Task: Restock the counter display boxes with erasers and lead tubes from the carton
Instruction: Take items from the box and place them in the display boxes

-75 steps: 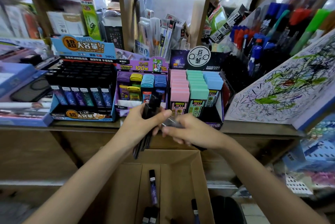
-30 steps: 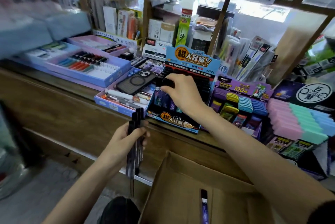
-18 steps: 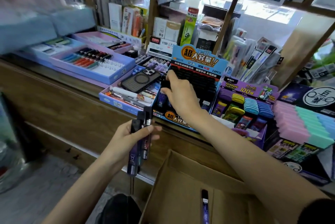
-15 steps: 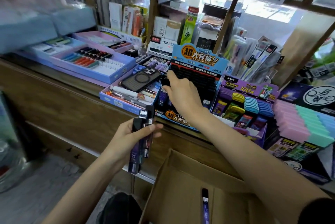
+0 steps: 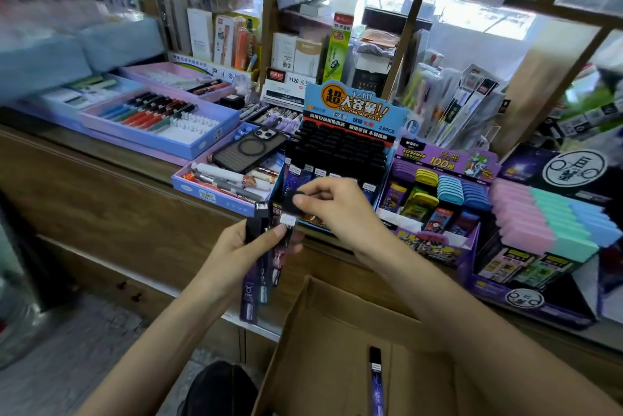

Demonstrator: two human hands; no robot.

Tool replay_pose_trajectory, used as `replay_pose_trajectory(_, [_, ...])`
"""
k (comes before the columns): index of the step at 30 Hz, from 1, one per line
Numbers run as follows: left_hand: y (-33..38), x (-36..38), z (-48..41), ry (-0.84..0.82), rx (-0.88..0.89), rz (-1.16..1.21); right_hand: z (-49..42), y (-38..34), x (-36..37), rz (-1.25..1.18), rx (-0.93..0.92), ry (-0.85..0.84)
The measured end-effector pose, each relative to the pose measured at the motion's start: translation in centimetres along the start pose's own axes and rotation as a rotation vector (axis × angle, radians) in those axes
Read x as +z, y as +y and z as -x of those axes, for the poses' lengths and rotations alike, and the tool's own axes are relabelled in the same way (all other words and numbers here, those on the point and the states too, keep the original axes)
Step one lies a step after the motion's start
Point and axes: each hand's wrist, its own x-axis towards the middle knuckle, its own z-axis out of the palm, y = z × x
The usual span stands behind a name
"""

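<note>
The cardboard carton (image 5: 337, 331) sits nearest, below the counter (image 5: 111, 186) edge; one lead tube (image 5: 376, 378) shows inside it, lying lengthwise with its black cap pointing away from the person; the rest of the carton floor is out of view.

Above it, the left grip (image 5: 232, 250) is wrapped round a bundle of lead tubes (image 5: 259, 277), held roughly upright with caps up and leaning slightly away; three caps can be made out, though overlap leaves the exact count unclear. The right grip (image 5: 337, 210) pinches the cap end of the rightmost tube (image 5: 289, 221) from above and to the right, thumb and fingertips closed on it; that tube's long axis runs with the bundle, so it looks set to slide out upward.

The lead-tube display box (image 5: 347, 149) stands just beyond both grips, on the counter; the right grip is the nearer to it; its front row is partly hidden by that hand.

Three display boxes in all line the counter: this one, a small eraser box (image 5: 435, 237) with four colour columns, and a pastel eraser box (image 5: 499, 291) with three.
</note>
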Motion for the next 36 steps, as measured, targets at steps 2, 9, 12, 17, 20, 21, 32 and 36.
replay_pose_trajectory(2, [0.0,-0.4,-0.1,0.068,0.033,-0.067,-0.3,-0.5,-1.3,-0.01,-0.042,0.095])
replay_pose_trajectory(9, [0.1,-1.9,-0.4,0.108,0.045,-0.125,-2.9,-1.5,-4.2,0.114,-0.202,0.425])
replay_pose_trajectory(12, [0.1,-1.8,-0.3,0.128,0.06,-0.147,-3.7,-0.6,-3.1,0.261,-0.238,0.425])
replay_pose_trajectory(17, [0.2,-1.5,0.0,0.102,0.09,-0.206,-4.3,0.4,-1.3,0.324,-0.258,0.398])
replay_pose_trajectory(20, [0.1,-1.7,0.0,0.092,0.093,-0.199,-4.9,0.4,-1.0,0.291,-0.237,0.389])
replay_pose_trajectory(21, [0.0,-1.8,0.0,0.088,0.086,-0.19,-5.0,0.4,-0.8,0.291,-0.231,0.378])
replay_pose_trajectory(32, [-1.2,-2.1,-0.5,-0.014,0.016,-0.006,-5.2,1.5,-0.2,0.442,-0.255,0.33])
replay_pose_trajectory(36, [-0.8,-0.9,-0.4,0.001,0.039,0.021,-3.7,1.1,-0.5,0.644,-0.347,0.388])
